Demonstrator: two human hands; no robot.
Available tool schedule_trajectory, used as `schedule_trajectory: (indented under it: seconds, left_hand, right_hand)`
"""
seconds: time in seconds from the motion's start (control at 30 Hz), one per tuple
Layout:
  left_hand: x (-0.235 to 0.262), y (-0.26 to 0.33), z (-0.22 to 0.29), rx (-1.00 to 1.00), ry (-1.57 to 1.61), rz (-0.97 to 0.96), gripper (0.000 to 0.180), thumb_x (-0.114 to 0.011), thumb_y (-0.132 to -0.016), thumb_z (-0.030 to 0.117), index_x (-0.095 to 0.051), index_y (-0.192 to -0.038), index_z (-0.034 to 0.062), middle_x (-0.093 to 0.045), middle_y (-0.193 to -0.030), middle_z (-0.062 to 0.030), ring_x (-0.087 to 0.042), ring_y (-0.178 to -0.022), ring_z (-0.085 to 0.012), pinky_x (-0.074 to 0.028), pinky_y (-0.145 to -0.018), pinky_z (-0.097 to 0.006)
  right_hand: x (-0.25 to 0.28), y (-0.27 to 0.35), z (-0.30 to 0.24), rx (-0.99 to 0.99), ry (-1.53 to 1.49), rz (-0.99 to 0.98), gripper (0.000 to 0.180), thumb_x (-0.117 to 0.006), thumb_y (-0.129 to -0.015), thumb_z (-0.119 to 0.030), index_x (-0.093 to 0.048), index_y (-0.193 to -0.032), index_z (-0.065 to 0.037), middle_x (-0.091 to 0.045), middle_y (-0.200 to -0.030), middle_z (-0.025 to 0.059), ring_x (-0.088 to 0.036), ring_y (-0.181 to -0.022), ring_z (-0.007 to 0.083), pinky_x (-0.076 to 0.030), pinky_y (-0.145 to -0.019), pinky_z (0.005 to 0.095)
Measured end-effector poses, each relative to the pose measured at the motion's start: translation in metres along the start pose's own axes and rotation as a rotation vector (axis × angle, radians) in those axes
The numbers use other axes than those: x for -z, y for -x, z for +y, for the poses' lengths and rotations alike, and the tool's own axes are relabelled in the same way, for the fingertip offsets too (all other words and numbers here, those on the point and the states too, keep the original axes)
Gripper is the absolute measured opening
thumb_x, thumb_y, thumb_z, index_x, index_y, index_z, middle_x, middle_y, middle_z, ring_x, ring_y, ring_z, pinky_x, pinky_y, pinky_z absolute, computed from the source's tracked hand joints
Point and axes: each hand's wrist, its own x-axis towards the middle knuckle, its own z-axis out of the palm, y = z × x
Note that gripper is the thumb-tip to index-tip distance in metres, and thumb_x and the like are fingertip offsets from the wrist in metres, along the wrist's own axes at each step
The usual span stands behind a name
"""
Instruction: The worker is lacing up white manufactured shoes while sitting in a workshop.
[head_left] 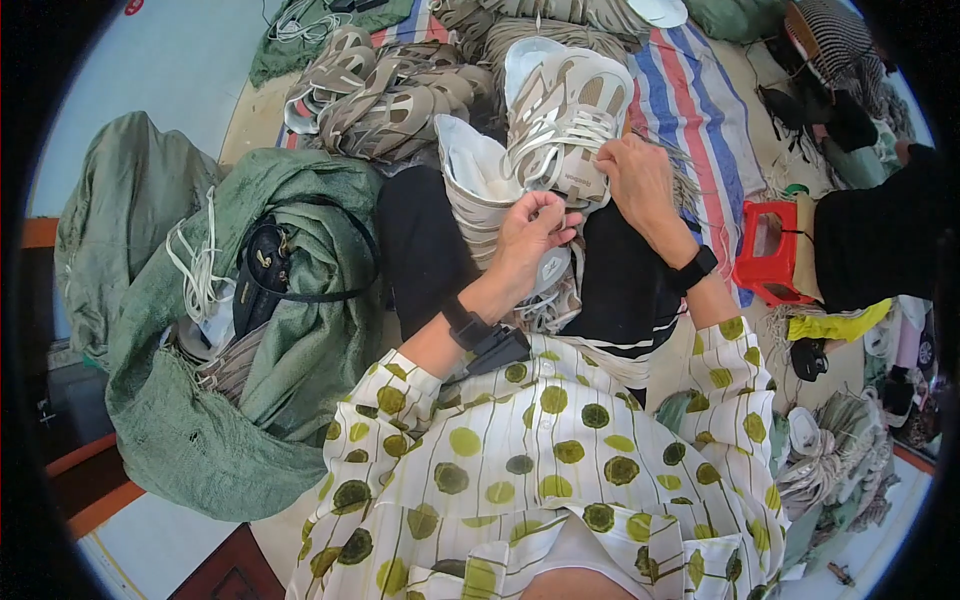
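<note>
A beige and white shoe upper (580, 90) lies across my lap, sole-less, with white shoelaces (560, 135) crossing its front. My left hand (535, 235) is closed in a pinch at the upper's near end; what sits between its fingertips is too small to make out. On the upper's right side, my right hand (640, 185) has thumb and forefinger pressed together where a lace runs. Beneath and to the left, a stack of cream shoe uppers (475, 185) rests between my black-trousered legs. More lace and upper parts are partly hidden under my left hand.
Piles of beige shoe uppers (400, 105) lie ahead on a striped sheet (690, 110). At left, a green sack (220, 440) holds white laces and a black bag (262, 270). A red stool (765, 255) stands right, beside another person's dark-clothed limb (880, 235).
</note>
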Motion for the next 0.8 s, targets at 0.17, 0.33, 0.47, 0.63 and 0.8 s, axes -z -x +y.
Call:
schedule_trajectory:
  seconds: [0.17, 0.33, 0.47, 0.63, 0.8]
  left_hand:
    - [-0.007, -0.011, 0.002, 0.022, 0.068, -0.027, 0.009, -0.051, -0.088, 0.015, -0.048, -0.092, 0.0073, -0.053, -0.09, -0.0029, -0.056, -0.091, -0.0162, -0.046, -0.078, -0.028]
    - [-0.011, -0.016, 0.004, 0.074, 0.239, -0.027, 0.011, -0.053, -0.087, 0.014, -0.047, -0.093, 0.0073, -0.053, -0.091, -0.0029, -0.056, -0.094, -0.0187, -0.046, -0.08, -0.029]
    - [-0.007, -0.02, 0.005, 0.063, 0.355, -0.039, 0.01, -0.054, -0.086, 0.012, -0.048, -0.092, 0.0068, -0.053, -0.093, -0.0038, -0.055, -0.095, -0.0201, -0.046, -0.083, -0.031]
    - [-0.002, -0.025, -0.003, 0.035, 0.475, -0.089, 0.008, -0.054, -0.085, 0.01, -0.05, -0.09, 0.0056, -0.055, -0.097, -0.0058, -0.053, -0.1, -0.0214, -0.042, -0.089, -0.034]
    - [-0.001, -0.028, -0.007, 0.045, 0.422, -0.12, 0.008, -0.055, -0.085, 0.011, -0.051, -0.089, 0.0067, -0.055, -0.096, -0.0048, -0.051, -0.103, -0.0199, -0.038, -0.094, -0.036]
  right_hand:
    - [-0.004, -0.012, -0.013, 0.087, 0.327, -0.048, 0.009, -0.061, -0.07, -0.011, -0.056, -0.069, -0.005, -0.055, -0.068, 0.0103, -0.057, -0.069, 0.0279, -0.042, -0.06, 0.0367]
    - [-0.016, -0.021, -0.008, -0.24, -0.013, -0.193, 0.007, -0.058, -0.073, -0.013, -0.059, -0.073, -0.006, -0.059, -0.075, 0.0105, -0.059, -0.07, 0.0282, -0.039, -0.066, 0.0398]
    - [-0.014, -0.006, -0.007, -0.082, 0.014, -0.033, 0.008, -0.058, -0.074, -0.014, -0.059, -0.073, -0.007, -0.059, -0.075, 0.0106, -0.058, -0.071, 0.0282, -0.039, -0.067, 0.0397]
    - [0.002, 0.002, -0.009, -0.063, 0.198, -0.129, 0.006, -0.057, -0.073, -0.012, -0.06, -0.076, -0.006, -0.058, -0.074, 0.0113, -0.058, -0.074, 0.0276, -0.039, -0.069, 0.0395]
    - [-0.005, -0.006, -0.009, -0.064, 0.183, -0.07, 0.009, -0.056, -0.074, -0.011, -0.059, -0.072, -0.003, -0.057, -0.069, 0.0161, -0.057, -0.066, 0.0325, -0.043, -0.06, 0.0413]
